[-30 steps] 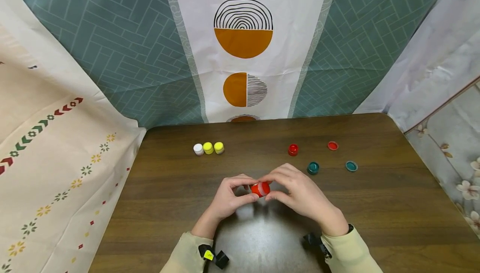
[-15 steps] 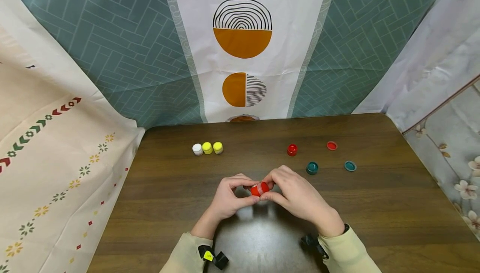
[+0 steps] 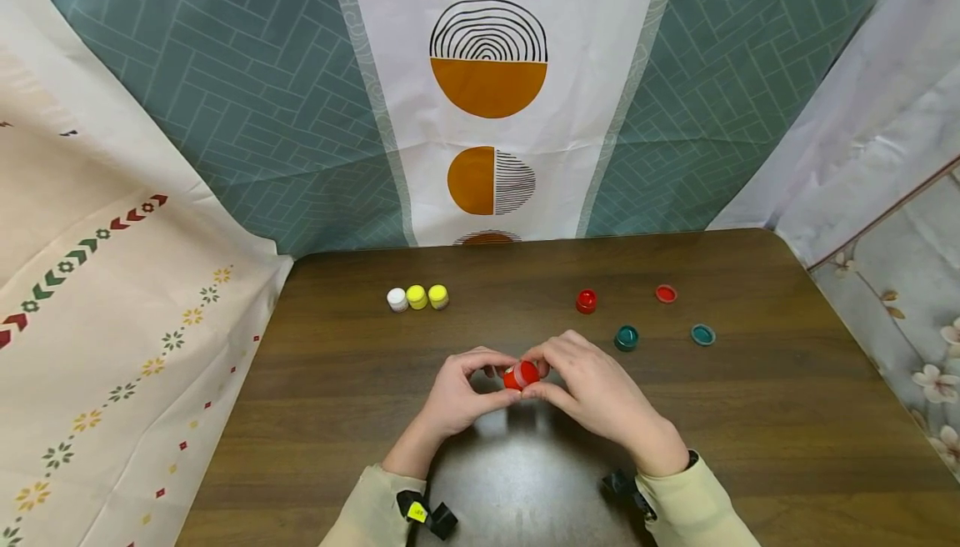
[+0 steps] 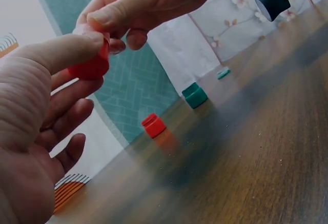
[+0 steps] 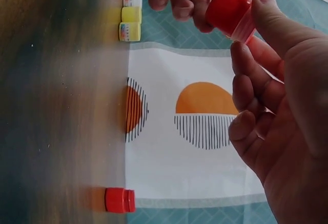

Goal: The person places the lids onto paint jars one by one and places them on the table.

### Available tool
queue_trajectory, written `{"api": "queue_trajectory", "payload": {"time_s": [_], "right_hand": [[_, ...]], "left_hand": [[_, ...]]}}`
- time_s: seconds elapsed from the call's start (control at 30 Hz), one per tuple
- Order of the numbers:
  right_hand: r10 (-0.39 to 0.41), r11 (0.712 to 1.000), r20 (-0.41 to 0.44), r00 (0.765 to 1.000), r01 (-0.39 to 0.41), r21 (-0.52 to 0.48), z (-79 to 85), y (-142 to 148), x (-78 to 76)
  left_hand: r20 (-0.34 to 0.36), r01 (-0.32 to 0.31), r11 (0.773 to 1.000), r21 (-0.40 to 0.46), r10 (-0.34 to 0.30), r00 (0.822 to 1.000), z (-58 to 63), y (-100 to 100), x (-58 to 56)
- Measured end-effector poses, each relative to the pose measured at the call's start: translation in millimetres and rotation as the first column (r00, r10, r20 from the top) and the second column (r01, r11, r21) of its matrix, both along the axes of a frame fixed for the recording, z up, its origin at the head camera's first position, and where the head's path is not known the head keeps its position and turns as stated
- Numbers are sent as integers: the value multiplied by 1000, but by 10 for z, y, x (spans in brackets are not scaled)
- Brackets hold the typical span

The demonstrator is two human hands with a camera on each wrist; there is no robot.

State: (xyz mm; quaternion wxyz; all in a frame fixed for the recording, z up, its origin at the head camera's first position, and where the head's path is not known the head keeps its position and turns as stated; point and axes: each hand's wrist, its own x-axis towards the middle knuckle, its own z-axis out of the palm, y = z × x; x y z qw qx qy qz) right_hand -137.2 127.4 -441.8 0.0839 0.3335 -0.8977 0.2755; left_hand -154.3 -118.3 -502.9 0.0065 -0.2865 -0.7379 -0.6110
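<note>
Both hands hold a small red paint jar (image 3: 520, 376) above the middle of the table. My left hand (image 3: 459, 393) pinches its body between thumb and fingers. At the jar's other end, the thumb and fingers of my right hand (image 3: 600, 393) pinch around the rim. The right wrist view shows the red jar body (image 5: 224, 9) tilted, with a pale band near the right thumb. Beyond the hands, an uncapped red jar (image 3: 587, 302) and an uncapped green jar (image 3: 626, 338) stand on the table. A red lid (image 3: 666, 293) and a green lid (image 3: 702, 333) lie to their right.
A white-capped jar (image 3: 397, 299) and two yellow-capped jars (image 3: 427, 297) stand in a row at the back left of the wooden table (image 3: 337, 430). A patterned cloth (image 3: 487, 130) hangs behind the far table edge.
My right hand has shifted slightly left, and its thumb and fingers have closed in on the red jar's end. My left hand keeps its grip with hardly any movement.
</note>
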Motion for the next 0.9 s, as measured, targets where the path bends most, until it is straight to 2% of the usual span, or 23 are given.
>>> {"api": "queue_trajectory", "payload": {"time_s": [0.27,0.6,0.77,0.9], "right_hand": [[28,1000,-53,998,-28,0,0,-7,-12],[11,999,-81,997,-15,-44,6,9,-13],[-11,998,-87,996,6,-56,9,49,-26],[-18,998,-76,997,14,-58,11,89,-39]], "left_hand": [[29,-5,997,-80,7,1000,42,-16,7],[29,-53,996,-78,56,998,46,-68,12],[25,-99,991,-85,101,995,41,-194,-20],[28,-147,984,-105,151,988,58,-389,-68]]}}
